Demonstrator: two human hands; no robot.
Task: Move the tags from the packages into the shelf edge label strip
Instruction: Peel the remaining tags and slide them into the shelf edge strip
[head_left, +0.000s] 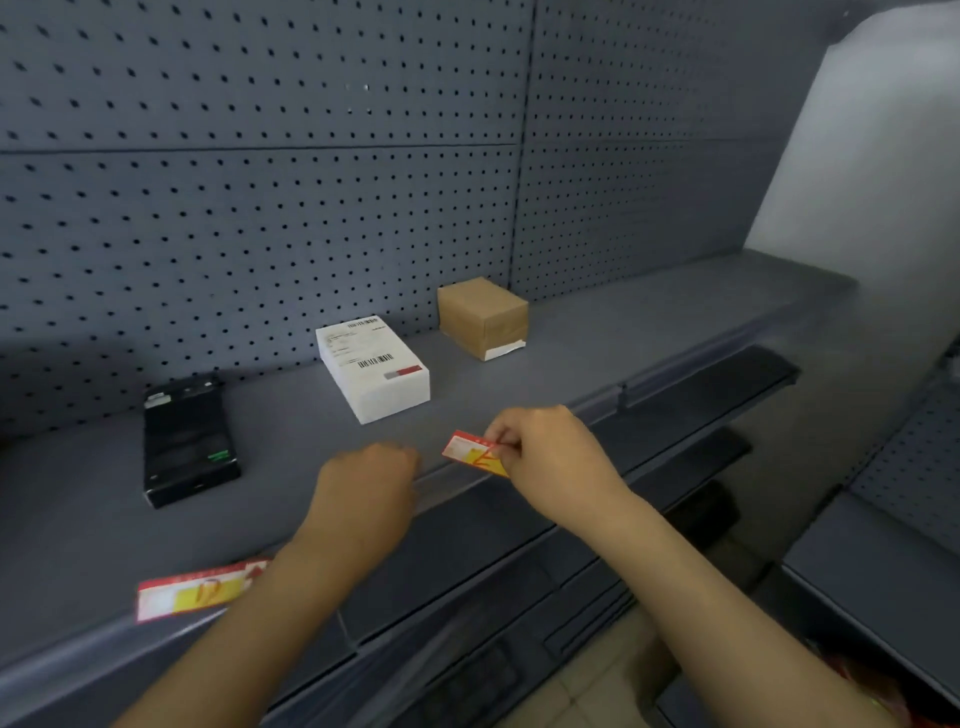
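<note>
My right hand (545, 449) pinches a small red, white and yellow tag (470, 452) just above the front edge of the grey shelf (291, 499). My left hand (371, 478) rests with curled fingers on the clear label strip (441, 488) at that edge, just left of the tag. A second, longer red and yellow tag (195, 595) sits in the strip further left, partly hidden by my left forearm. Three packages stand on the shelf: a black box (189, 441), a white box (371, 366) with barcodes and a brown cardboard box (483, 317).
A grey pegboard wall (260, 182) rises behind the shelf. Lower shelves (519, 597) step out below the edge. Another shelf unit (883, 571) stands to the right, with a tiled floor (613, 686) between.
</note>
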